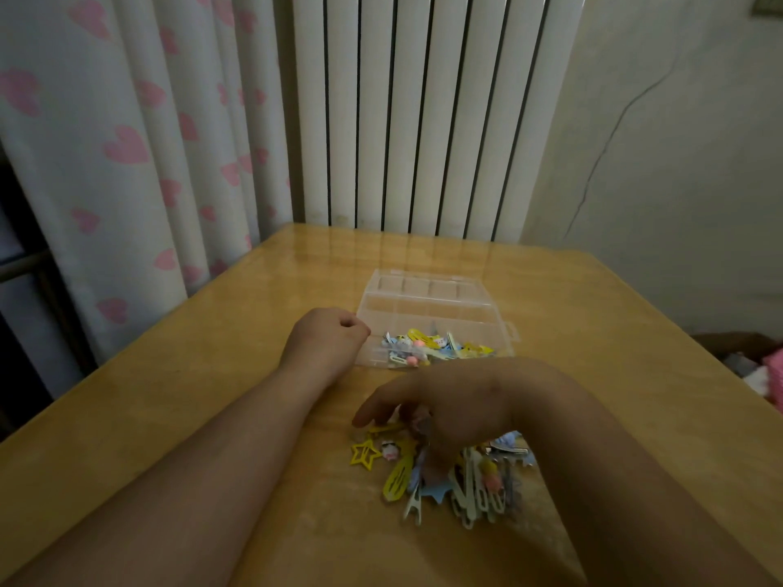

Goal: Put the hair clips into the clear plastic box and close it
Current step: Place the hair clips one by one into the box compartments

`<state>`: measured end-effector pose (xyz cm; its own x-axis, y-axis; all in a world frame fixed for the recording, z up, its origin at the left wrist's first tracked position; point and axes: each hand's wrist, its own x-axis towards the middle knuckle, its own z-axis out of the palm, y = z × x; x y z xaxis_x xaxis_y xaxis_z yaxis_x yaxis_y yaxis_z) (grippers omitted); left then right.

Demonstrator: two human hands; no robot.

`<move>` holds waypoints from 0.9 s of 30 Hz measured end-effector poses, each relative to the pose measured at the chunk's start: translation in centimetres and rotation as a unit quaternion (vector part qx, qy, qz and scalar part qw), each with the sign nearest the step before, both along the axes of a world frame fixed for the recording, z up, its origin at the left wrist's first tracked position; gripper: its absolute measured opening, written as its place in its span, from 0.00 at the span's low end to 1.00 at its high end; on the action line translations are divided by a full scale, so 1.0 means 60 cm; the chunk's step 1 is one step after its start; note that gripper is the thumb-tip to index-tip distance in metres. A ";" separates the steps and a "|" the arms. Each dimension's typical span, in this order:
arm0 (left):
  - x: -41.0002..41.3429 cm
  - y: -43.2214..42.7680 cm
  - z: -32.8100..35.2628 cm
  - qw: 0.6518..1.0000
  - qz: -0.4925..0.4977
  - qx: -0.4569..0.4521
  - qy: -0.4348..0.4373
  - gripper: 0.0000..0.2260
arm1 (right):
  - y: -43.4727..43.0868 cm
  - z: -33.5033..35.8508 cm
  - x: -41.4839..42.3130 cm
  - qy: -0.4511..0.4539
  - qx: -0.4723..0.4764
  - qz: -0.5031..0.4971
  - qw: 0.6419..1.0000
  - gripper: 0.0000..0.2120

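Note:
A clear plastic box (428, 305) lies open on the wooden table (212, 374), its lid flat at the far side. Several yellow, blue and pink hair clips (436, 347) fill its near compartment. My left hand (328, 341) rests as a fist against the box's left near corner. A loose pile of hair clips (457, 480), with a yellow star clip (365, 453) at its left, lies closer to me. My right hand (440, 406) hangs over the pile's far side, fingers curled down onto the clips; whether it grips one is hidden.
A white radiator (423, 112) and a heart-print curtain (127, 141) stand behind the table's far edge. A cracked wall (678, 163) runs along the right. Something pink (773, 374) sits beyond the table's right edge.

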<state>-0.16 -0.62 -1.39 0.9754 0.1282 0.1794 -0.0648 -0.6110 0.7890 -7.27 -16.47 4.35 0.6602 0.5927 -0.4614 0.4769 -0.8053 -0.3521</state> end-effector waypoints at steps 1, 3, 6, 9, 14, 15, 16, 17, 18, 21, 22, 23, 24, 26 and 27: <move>0.000 0.000 0.000 1.000 0.000 -0.001 -0.001 0.09 | 0.002 0.000 -0.001 -0.008 -0.008 0.006 1.000 0.38; -0.001 0.000 0.000 1.000 -0.001 -0.001 -0.003 0.09 | 0.008 -0.003 -0.004 -0.025 -0.025 0.017 0.999 0.37; -0.002 0.000 0.000 1.000 -0.003 -0.002 -0.001 0.10 | 0.018 -0.006 -0.006 -0.045 -0.035 0.034 0.998 0.34; -0.003 0.000 0.000 1.000 -0.004 -0.002 -0.003 0.10 | 0.026 -0.010 -0.006 -0.048 -0.032 0.032 0.998 0.31; 0.000 -0.002 -0.001 1.000 0.001 0.003 -0.003 0.09 | 0.031 -0.018 -0.005 -0.060 -0.006 0.003 0.998 0.18; 0.000 -0.002 -0.002 1.000 0.002 0.003 -0.004 0.09 | 0.030 -0.018 -0.004 -0.064 -0.001 0.001 0.998 0.16; 0.000 -0.002 -0.002 1.000 0.004 0.000 -0.004 0.09 | 0.028 -0.019 -0.003 -0.067 0.005 -0.002 0.998 0.15; 0.000 -0.002 -0.003 1.000 0.005 -0.005 -0.004 0.09 | 0.026 -0.019 -0.001 -0.068 0.008 -0.006 0.998 0.14; 0.000 -0.002 -0.003 1.000 0.005 -0.010 -0.003 0.08 | 0.025 -0.019 0.000 -0.069 0.010 -0.008 0.998 0.15; 0.001 -0.001 -0.004 1.000 0.004 -0.011 -0.005 0.08 | 0.021 -0.019 0.002 -0.064 0.011 0.006 0.998 0.19; 0.001 -0.001 -0.005 1.000 0.004 -0.010 -0.005 0.08 | 0.019 -0.019 0.002 -0.056 0.011 0.015 0.998 0.22; 0.001 -0.001 -0.005 1.000 0.005 -0.010 -0.005 0.08 | 0.016 -0.018 0.001 -0.048 0.012 0.022 0.999 0.24; 0.002 0.000 -0.006 1.000 0.006 -0.012 -0.006 0.08 | 0.016 -0.016 0.000 -0.044 0.012 0.027 0.999 0.25; 0.002 -0.001 -0.007 1.000 0.007 -0.016 -0.006 0.08 | 0.019 -0.016 -0.002 -0.047 0.018 0.031 0.998 0.23; 0.003 -0.001 -0.007 1.000 0.007 -0.015 -0.007 0.08 | 0.022 -0.018 -0.003 -0.052 0.027 0.028 0.998 0.21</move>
